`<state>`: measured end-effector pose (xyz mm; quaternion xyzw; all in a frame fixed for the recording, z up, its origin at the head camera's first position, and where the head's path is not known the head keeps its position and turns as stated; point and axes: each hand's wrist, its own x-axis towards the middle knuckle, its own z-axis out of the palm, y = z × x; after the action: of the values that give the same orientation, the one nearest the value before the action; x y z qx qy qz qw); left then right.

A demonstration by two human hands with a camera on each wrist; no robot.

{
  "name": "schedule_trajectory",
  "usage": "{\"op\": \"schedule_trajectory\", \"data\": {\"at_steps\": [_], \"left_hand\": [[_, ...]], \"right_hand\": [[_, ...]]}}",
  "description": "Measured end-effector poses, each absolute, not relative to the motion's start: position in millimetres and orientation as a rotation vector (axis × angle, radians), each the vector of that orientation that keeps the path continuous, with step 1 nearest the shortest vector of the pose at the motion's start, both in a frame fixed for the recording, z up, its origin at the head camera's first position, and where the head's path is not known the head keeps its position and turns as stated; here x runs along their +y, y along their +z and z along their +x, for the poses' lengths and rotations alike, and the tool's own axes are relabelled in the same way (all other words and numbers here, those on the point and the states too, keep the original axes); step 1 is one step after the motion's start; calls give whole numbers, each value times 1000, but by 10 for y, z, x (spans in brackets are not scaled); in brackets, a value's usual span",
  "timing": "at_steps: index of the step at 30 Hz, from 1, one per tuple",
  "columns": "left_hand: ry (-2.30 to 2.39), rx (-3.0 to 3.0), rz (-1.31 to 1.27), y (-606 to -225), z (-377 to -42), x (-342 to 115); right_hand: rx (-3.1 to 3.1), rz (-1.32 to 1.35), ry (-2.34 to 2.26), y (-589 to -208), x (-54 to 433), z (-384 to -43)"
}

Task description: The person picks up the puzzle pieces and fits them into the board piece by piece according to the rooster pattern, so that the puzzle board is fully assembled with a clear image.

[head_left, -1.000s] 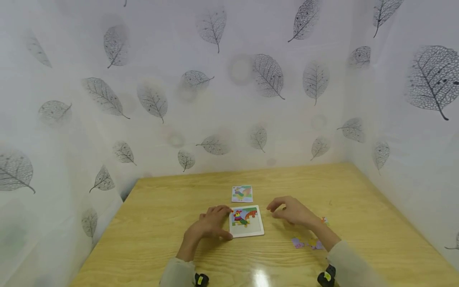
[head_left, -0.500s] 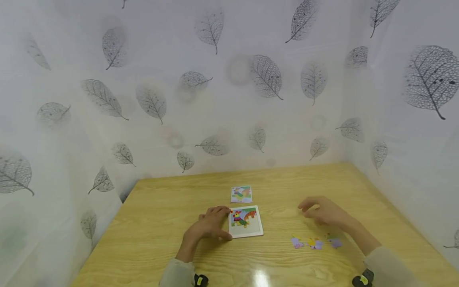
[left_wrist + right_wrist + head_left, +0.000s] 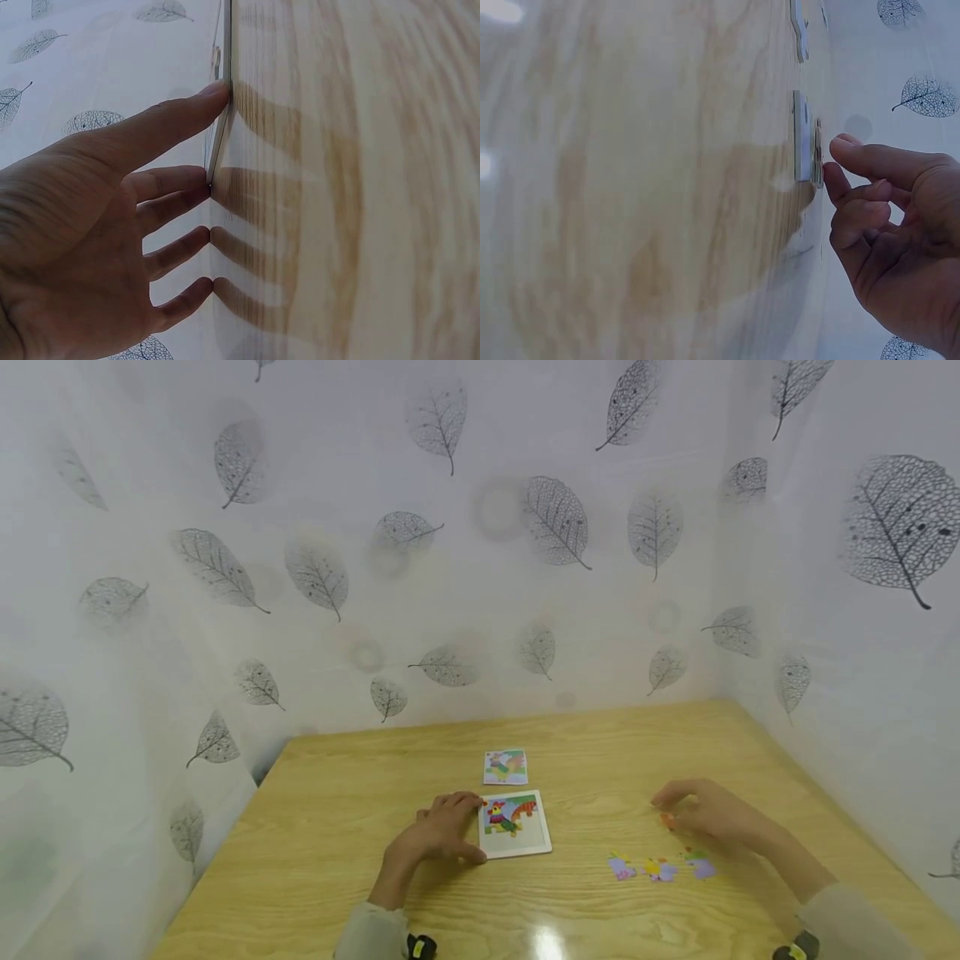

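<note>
In the head view my left hand (image 3: pixel 440 833) rests at the left edge of a white-framed jigsaw puzzle board (image 3: pixel 545 843), thumb by its near corner and forefinger by its far one. The left wrist view shows these fingers (image 3: pixel 176 202) spread and fairly straight, tips down on the table. The board carries part of a rooster picture; its lower and right areas are bare. My right hand (image 3: pixel 712 814) hovers at the right with thumb and forefinger apart, tips close to an orange-red puzzle piece (image 3: pixel 667 821). In the right wrist view, nothing is between those fingertips.
Several loose puzzle pieces (image 3: pixel 657 869) lie in a row on the wooden table (image 3: pixel 360 793), right of the board and nearer me. A rooster picture card (image 3: pixel 506 767) lies behind the board. Leaf-patterned white sheeting (image 3: pixel 480 610) encloses the back and sides.
My right hand has moved rightward, away from beside the board to the loose orange-red piece, uncovering the pieces below it. My left hand and the board have stayed put.
</note>
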<state>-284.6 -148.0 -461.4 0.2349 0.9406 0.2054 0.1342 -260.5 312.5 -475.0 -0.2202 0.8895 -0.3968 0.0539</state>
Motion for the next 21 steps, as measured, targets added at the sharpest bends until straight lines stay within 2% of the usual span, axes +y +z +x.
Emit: {"op": "schedule_trajectory", "data": {"at_steps": [21], "left_hand": [[578, 2729, 690, -4645, -2856, -1491]], "right_hand": [[2610, -744, -1249, -4813, 3254, -2572]]}}
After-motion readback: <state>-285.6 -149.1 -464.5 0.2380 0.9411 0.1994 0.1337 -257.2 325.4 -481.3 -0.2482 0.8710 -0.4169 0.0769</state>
